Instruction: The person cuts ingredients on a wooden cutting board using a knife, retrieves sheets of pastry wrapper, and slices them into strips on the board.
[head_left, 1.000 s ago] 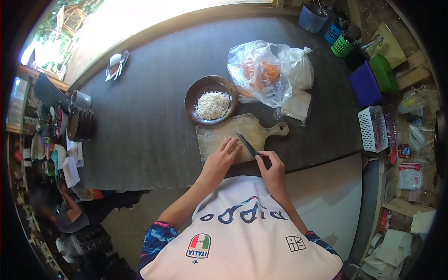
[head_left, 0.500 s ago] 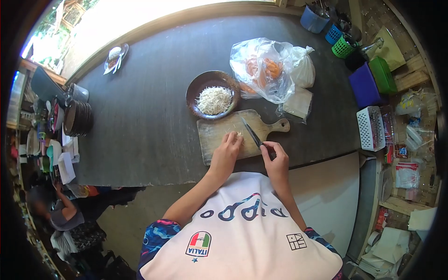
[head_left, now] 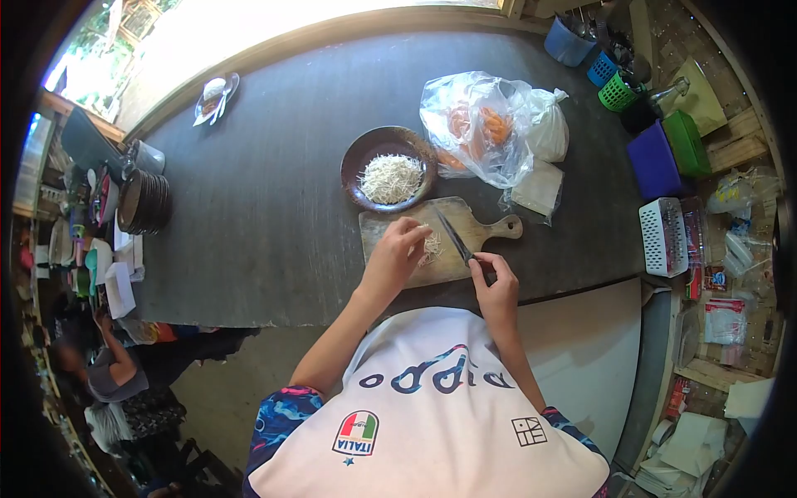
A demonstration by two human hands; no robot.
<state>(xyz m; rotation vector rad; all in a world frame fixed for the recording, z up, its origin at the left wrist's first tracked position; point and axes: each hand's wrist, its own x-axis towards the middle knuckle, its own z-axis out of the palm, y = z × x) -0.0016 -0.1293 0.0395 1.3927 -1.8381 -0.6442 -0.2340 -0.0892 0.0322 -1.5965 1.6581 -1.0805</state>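
Note:
My left hand point(head_left: 398, 251) is over the left part of a wooden cutting board point(head_left: 466, 222), its fingers bent and drawn together; what they pinch, if anything, is too small to make out. Beside its fingertips a small heap of thin whitish shreds point(head_left: 431, 250) lies on the board. My right hand point(head_left: 497, 286) grips a knife point(head_left: 452, 235) by its dark handle at the board's near edge. The blade slants up and left across the board, apart from the shreds. Just behind the board stands a dark brown bowl point(head_left: 353, 174) with a mound of similar white shreds point(head_left: 391, 178).
A clear plastic bag point(head_left: 473, 124) with orange pieces and a knotted white bag point(head_left: 548, 124) lie behind the board. Stacked dark plates point(head_left: 143, 203) stand far left, baskets point(head_left: 662, 236) along the right. A plate with a spoon point(head_left: 217, 100) is at the back left. Another person point(head_left: 116, 365) is lower left.
My left hand has lifted and shifted slightly away from me, uncovering the shreds on the board. The right hand still holds the knife in nearly the same place. The whole view has shifted slightly.

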